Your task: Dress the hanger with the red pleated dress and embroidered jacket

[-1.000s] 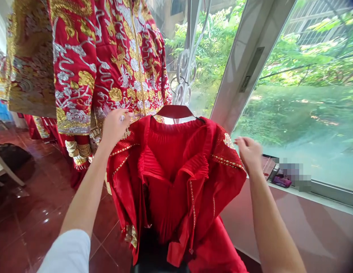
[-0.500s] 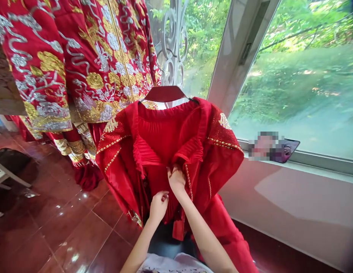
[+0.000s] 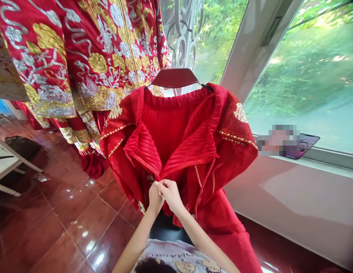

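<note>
A red garment point(image 3: 188, 155) with a pleated front and gold-beaded shoulders hangs from a dark red hanger point(image 3: 175, 78) straight ahead of me. Its two front panels fold outward and come together low at the middle. There my left hand point(image 3: 155, 197) and my right hand point(image 3: 170, 193) meet, fingers closed on the garment's front edges. What small part sits between the fingertips is hidden. A red cord dangles on the right side of the garment, and red cloth point(image 3: 230, 235) spreads below it to the right.
Red jackets embroidered in gold and silver point(image 3: 108, 57) hang at the left. A phone point(image 3: 303, 146) lies on the windowsill at the right. A white chair point(image 3: 11, 163) stands on the tiled floor point(image 3: 82, 223) at far left. Behind is a scrolled white metal stand point(image 3: 182, 41).
My right hand has come down and left from the right panel to meet my left hand, which has risen slightly. Both panels now lie folded outward and joined at the middle.
</note>
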Available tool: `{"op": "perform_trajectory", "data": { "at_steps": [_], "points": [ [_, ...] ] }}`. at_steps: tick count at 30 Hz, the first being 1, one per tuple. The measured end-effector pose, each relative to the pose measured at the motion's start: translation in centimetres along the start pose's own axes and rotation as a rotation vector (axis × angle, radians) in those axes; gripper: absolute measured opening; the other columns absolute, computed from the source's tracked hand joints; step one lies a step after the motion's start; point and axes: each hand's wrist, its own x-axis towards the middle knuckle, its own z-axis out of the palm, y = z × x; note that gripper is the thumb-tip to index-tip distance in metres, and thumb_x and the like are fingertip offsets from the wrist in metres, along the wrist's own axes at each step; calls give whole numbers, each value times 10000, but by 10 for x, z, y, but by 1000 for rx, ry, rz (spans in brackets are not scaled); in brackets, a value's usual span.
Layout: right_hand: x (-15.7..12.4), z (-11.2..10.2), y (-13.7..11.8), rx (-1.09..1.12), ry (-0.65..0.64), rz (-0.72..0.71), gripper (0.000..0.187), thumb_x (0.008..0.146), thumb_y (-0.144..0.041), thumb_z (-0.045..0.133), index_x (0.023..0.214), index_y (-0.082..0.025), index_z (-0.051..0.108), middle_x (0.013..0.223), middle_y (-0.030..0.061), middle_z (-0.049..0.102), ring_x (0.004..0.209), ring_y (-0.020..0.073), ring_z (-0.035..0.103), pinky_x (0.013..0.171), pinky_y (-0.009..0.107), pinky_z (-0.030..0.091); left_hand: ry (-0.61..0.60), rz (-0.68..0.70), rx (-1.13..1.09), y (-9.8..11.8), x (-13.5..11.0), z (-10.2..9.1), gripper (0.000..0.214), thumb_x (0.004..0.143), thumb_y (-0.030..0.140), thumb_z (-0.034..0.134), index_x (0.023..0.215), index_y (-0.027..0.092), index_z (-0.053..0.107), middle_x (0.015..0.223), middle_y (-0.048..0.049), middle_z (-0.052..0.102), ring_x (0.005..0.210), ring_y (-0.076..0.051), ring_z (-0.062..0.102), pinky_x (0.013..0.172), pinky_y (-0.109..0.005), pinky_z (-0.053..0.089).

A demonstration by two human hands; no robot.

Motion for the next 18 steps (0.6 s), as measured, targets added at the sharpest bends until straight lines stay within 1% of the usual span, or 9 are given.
{"op": "perform_trajectory", "data": {
  "at_steps": [2, 4, 6, 8, 11, 13, 14, 16, 18],
  "points": [
    [5, -9, 3, 76, -31, 42, 364, 696, -430, 673, 475, -168, 552, 417, -20, 487, 372, 64, 334, 411, 225, 212, -24, -7, 41, -1, 1, 3, 228, 817, 107, 424, 737, 157, 631, 826, -101, 678, 879, -222, 653, 789, -317, 490],
    [7, -17, 3, 139, -42, 76, 342, 663, -436, 706, 505, -147, 612, 452, -1, 532, 393, 62, 365, 415, 216, 231, -49, -19, 76, -2, 3, 7, 212, 827, 115, 431, 777, 158, 632, 884, -106, 683, 911, -219, 650, 782, -301, 482],
    [4, -22, -2, 237, -15, 151, 322, 598, -421, 754, 524, -133, 632, 473, -1, 538, 411, 49, 366, 418, 202, 227, -74, -33, 98, -1, 4, 11, 216, 861, 148, 420, 856, 155, 636, 898, -106, 688, 879, -214, 660, 733, -290, 481],
    [-2, -23, -14, 336, 31, 214, 314, 547, -391, 784, 527, -124, 621, 479, -13, 523, 408, 26, 324, 413, 191, 185, -99, -40, 113, 1, 5, 15, 251, 900, 185, 386, 908, 152, 635, 875, -103, 692, 825, -212, 669, 691, -290, 474],
    [-12, -20, -36, 406, 78, 158, 293, 584, -365, 767, 544, -126, 604, 474, -28, 495, 400, 14, 266, 412, 201, 148, -144, -19, 118, 7, 7, 17, 267, 918, 215, 382, 877, 170, 642, 836, -84, 693, 797, -208, 673, 682, -288, 465],
    [-14, -16, -46, 442, 90, 104, 280, 613, -357, 748, 555, -135, 588, 483, -28, 498, 402, 21, 276, 413, 208, 165, -164, -11, 113, 13, 7, 14, 277, 925, 220, 373, 878, 175, 643, 833, -78, 690, 783, -202, 672, 674, -285, 465],
    [-13, -15, -48, 465, 93, 100, 283, 613, -355, 743, 549, -140, 570, 481, -32, 490, 402, 24, 281, 412, 208, 170, -166, -13, 112, 16, 7, 12, 279, 929, 220, 365, 920, 168, 639, 870, -87, 690, 807, -205, 670, 685, -288, 469],
    [-10, -14, -49, 507, 86, 116, 292, 610, -357, 729, 543, -151, 532, 465, -45, 464, 396, 27, 285, 405, 204, 171, -101, -18, 128, 24, 6, 4, 285, 931, 218, 364, 1060, 132, 603, 1019, -132, 669, 928, -223, 650, 761, -307, 477],
    [-8, -15, -46, 529, 66, 137, 281, 625, -367, 703, 565, -159, 524, 442, -55, 445, 382, 30, 278, 396, 197, 163, 68, -17, 154, 33, 5, -5, 327, 924, 218, 386, 1183, 84, 532, 1148, -180, 614, 1050, -246, 600, 856, -335, 466]
  ]
}}
